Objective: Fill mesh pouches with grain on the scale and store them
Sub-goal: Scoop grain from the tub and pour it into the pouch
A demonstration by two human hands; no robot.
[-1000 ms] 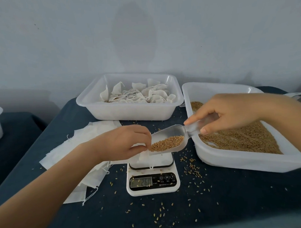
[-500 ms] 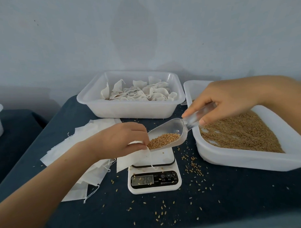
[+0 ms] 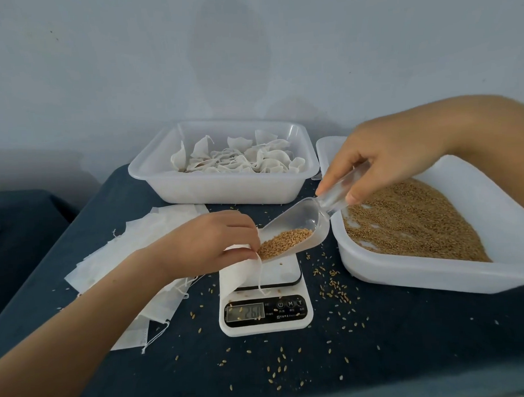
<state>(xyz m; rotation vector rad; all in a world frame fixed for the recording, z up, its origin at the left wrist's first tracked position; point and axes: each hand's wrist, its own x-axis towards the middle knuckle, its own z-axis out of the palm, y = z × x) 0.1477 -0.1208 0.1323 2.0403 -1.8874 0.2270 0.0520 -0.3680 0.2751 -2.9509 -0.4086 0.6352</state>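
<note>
The pouch (image 3: 238, 270), white and limp, lies on the scale (image 3: 265, 299), its mouth pinched open between thumb and fingers of the left hand (image 3: 209, 244). The right hand (image 3: 381, 161) is clamped on the handle of a clear scoop (image 3: 297, 232), tilted down with its lip at the pouch mouth and a heap of golden grain (image 3: 284, 242) lying near that lip.

Against half a second ago, the scoop is tipped more steeply, the right hand is higher, and the grain has slid closer to the pouch. The display reads much as it did.

Just right of the scale stands a white tray (image 3: 435, 275) holding loose grain; behind it a tub (image 3: 224, 187) of filled pouches. Flat empty pouches (image 3: 143, 241) lie stacked under the left wrist. Stray kernels (image 3: 332, 288) dot the dark cloth (image 3: 379, 357) around the scale.
</note>
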